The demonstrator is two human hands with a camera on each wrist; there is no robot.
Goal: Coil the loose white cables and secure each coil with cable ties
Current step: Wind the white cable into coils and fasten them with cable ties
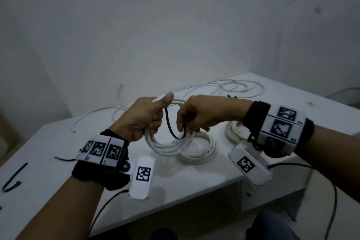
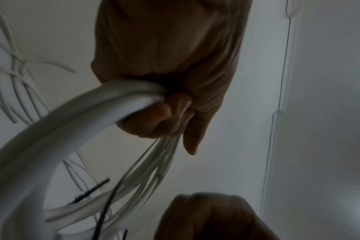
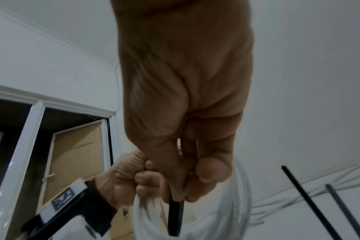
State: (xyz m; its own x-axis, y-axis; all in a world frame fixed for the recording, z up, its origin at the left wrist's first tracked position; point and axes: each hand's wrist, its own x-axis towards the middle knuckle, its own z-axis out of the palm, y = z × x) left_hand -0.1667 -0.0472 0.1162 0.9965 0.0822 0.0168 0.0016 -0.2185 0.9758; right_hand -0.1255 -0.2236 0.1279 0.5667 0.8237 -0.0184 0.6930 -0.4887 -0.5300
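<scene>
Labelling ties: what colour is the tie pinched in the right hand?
Black. The cable tie in the right hand shows best in the right wrist view.

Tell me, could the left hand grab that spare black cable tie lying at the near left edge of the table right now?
Probably not yet. The left hand is gripping the white cable coil. The path to the spare cable tie looks free, but the hand would first have to let go of the coil.

The coil [image 1: 171,145] is white. The tie [image 1: 171,126] looped through it is black. Loose cables [image 1: 241,88] on the white table [image 1: 185,185] are white. Spare ties [image 1: 13,178] near the table's left edge are black. The wristbands [image 1: 99,161] are black with white panels bearing black-and-white square codes. The door [image 3: 76,155], seen dimly, appears tan.
</scene>
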